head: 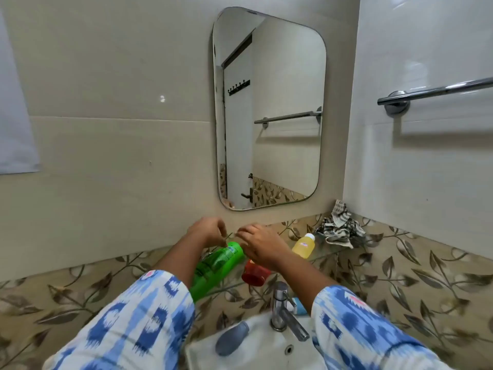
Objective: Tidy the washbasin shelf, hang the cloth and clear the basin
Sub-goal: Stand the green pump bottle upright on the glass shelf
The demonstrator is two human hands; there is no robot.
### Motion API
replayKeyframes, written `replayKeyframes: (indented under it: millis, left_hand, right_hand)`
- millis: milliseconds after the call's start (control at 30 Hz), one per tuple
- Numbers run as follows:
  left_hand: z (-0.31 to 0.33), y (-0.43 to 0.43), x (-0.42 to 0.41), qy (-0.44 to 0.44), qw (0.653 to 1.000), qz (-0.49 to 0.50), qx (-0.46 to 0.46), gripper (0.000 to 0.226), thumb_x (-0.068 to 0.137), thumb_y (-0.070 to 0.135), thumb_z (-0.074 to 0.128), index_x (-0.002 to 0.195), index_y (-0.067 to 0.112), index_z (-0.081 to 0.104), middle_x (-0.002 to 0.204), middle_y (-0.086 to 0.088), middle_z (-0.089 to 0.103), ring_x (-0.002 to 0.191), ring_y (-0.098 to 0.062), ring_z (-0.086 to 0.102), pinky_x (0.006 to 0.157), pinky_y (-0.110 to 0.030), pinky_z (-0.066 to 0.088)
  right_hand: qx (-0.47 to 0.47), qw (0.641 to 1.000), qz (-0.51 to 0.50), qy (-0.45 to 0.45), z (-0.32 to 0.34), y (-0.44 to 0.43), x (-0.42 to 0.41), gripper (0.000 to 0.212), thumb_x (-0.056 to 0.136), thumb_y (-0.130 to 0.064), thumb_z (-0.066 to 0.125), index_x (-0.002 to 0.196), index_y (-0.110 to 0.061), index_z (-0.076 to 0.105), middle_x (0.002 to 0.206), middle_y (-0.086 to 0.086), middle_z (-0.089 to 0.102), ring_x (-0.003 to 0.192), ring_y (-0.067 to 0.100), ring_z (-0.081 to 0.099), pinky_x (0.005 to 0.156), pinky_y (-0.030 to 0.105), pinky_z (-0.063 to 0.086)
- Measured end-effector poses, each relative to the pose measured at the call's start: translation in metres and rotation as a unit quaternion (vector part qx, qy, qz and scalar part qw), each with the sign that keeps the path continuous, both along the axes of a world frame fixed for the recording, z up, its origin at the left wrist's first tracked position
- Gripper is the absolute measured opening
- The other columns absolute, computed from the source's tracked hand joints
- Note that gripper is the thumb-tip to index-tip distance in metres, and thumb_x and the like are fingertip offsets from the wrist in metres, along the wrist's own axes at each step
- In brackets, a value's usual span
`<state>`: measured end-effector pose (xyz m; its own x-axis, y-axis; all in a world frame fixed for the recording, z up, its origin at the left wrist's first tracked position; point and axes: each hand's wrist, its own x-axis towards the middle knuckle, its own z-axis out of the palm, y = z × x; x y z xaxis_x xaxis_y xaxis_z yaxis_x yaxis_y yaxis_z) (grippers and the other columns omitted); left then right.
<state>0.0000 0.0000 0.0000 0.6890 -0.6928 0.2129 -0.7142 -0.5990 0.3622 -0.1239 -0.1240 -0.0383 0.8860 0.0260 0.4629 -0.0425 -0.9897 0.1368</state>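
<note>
A green bottle (216, 265) lies on its side on the glass shelf (329, 252) under the mirror. My left hand (208, 231) hovers at the bottle's upper end with its fingers curled close together; whether it grips anything is unclear. My right hand (262, 244) is just right of that end, fingers spread, nothing visible in it. A red jar (254, 272) shows below my right wrist. Further right a yellow bottle (304, 245) leans on the shelf. A crumpled checked cloth (338, 228) sits in the corner. A grey object (232, 337) rests on the white basin (256, 353).
A chrome tap (282, 308) stands behind the basin, with a small blue and white item (297, 307) beside it. A bare chrome towel rail (437, 89) is fixed to the right wall. The mirror (269, 108) hangs above the shelf.
</note>
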Motion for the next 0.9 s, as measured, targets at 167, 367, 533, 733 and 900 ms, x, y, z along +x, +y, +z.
replayKeyframes:
  millis: [167, 367, 533, 733, 900]
  left_hand:
    - [-0.027, 0.017, 0.006, 0.083, 0.995, -0.035, 0.038, 0.032, 0.075, 0.022, 0.077, 0.103, 0.01, 0.064, 0.101, -0.016, 0.064, 0.091, -0.027, 0.062, 0.07, -0.025, 0.044]
    - [-0.043, 0.033, 0.012, 0.144, 0.989, -0.039, 0.012, 0.051, 0.069, 0.014, 0.081, 0.112, 0.011, 0.054, 0.098, -0.013, 0.057, 0.083, -0.022, 0.054, 0.07, -0.031, 0.05]
    - [-0.047, 0.038, 0.009, 0.164, 0.981, -0.059, 0.089, 0.082, 0.063, 0.018, 0.085, 0.128, 0.017, 0.035, 0.125, -0.013, 0.052, 0.105, -0.028, 0.056, 0.084, -0.041, 0.054]
    - [-0.052, 0.041, 0.006, 0.137, 0.986, -0.063, 0.073, 0.077, 0.064, 0.02, 0.083, 0.125, 0.018, 0.035, 0.126, -0.014, 0.051, 0.107, -0.03, 0.054, 0.087, -0.045, 0.053]
    - [-0.054, 0.044, 0.003, 0.15, 0.985, -0.07, 0.054, 0.071, 0.067, 0.021, 0.08, 0.123, 0.019, 0.036, 0.129, -0.013, 0.049, 0.109, -0.029, 0.053, 0.09, -0.046, 0.051]
  right_hand:
    - [-0.02, 0.997, 0.016, 0.07, -0.022, 0.022, 0.007, 0.041, 0.091, -0.026, 0.046, 0.129, -0.011, 0.05, 0.131, 0.013, 0.055, 0.116, 0.031, 0.051, 0.093, 0.043, 0.045]
    - [-0.027, 0.997, 0.005, 0.074, -0.029, 0.029, 0.012, 0.04, 0.088, -0.025, 0.049, 0.125, -0.01, 0.051, 0.125, 0.015, 0.055, 0.11, 0.033, 0.054, 0.086, 0.045, 0.048]
    - [-0.019, 0.996, -0.016, 0.085, -0.034, 0.036, 0.018, 0.05, 0.082, -0.028, 0.058, 0.127, -0.011, 0.044, 0.125, 0.014, 0.05, 0.115, 0.031, 0.048, 0.09, 0.046, 0.047]
    - [0.011, 0.996, -0.046, 0.07, -0.048, 0.047, 0.029, 0.072, 0.079, -0.005, 0.061, 0.142, -0.012, 0.025, 0.14, 0.016, 0.038, 0.13, 0.033, 0.034, 0.103, 0.045, 0.038]
    - [-0.007, 0.996, -0.059, 0.059, -0.055, 0.051, 0.037, 0.082, 0.074, -0.009, 0.071, 0.141, -0.011, 0.024, 0.142, 0.018, 0.037, 0.132, 0.034, 0.035, 0.104, 0.044, 0.038]
